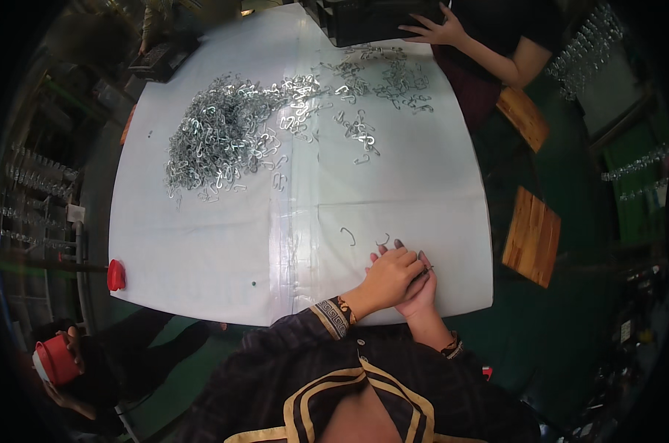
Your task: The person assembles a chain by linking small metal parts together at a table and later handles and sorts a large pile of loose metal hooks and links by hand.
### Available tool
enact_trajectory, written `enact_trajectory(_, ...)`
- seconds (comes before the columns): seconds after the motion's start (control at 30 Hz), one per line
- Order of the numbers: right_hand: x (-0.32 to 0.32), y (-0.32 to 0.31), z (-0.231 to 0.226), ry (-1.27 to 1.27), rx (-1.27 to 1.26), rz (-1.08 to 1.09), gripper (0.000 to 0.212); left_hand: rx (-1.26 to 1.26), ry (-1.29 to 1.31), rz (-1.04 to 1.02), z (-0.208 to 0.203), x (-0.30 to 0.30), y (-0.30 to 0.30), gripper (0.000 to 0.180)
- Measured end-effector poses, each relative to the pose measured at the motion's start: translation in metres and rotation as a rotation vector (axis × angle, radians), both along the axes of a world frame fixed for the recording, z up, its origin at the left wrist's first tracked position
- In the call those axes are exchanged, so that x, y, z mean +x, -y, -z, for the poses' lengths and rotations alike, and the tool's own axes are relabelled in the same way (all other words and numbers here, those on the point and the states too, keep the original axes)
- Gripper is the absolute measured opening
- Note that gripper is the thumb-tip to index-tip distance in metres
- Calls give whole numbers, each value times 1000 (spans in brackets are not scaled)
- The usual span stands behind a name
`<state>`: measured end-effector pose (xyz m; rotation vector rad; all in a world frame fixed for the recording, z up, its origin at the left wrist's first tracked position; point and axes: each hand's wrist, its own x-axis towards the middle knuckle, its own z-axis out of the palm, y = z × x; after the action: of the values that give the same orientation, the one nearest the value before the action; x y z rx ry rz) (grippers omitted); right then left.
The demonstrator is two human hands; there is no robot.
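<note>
Both hands meet over the near right part of the white-covered table. My left hand (pixel 390 277) lies across my right hand (pixel 422 294), its fingers bent inward and pinched together. My right hand is turned up beneath it, with several fingertips showing past the left hand. Between them a small dark bit of metal pokes out by the fingertips; the rest of it is hidden. Just beyond the hands lie two loose metal hooks, a curved hook (pixel 351 237) on the left and another hook (pixel 383 241) almost touching the fingertips.
A big heap of silvery metal hooks (pixel 220 129) covers the far left, with smaller clusters (pixel 360 133) to its right. Across the table a person's hand (pixel 441 31) holds a black crate (pixel 371 22). A red object (pixel 116 275) sits at the left edge; wooden stools (pixel 532 236) stand right.
</note>
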<state>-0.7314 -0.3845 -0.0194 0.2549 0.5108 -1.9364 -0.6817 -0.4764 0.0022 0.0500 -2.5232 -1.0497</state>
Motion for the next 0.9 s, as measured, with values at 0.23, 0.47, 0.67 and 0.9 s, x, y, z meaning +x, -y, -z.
enact_trajectory(0.23,-16,-31,32,299,-120,146,41,94,-108,-188,-15,10,30,26)
enact_trajectory(0.47,-37,-52,15,280,58,326,36,-249,223,-316,34,19,40,48)
enact_trajectory(0.67,-42,-61,6,265,48,368,34,-380,122,-13,41,24,47,44)
enact_trajectory(0.9,-94,-55,-57,300,-188,471,39,-527,75,86,33,30,61,31)
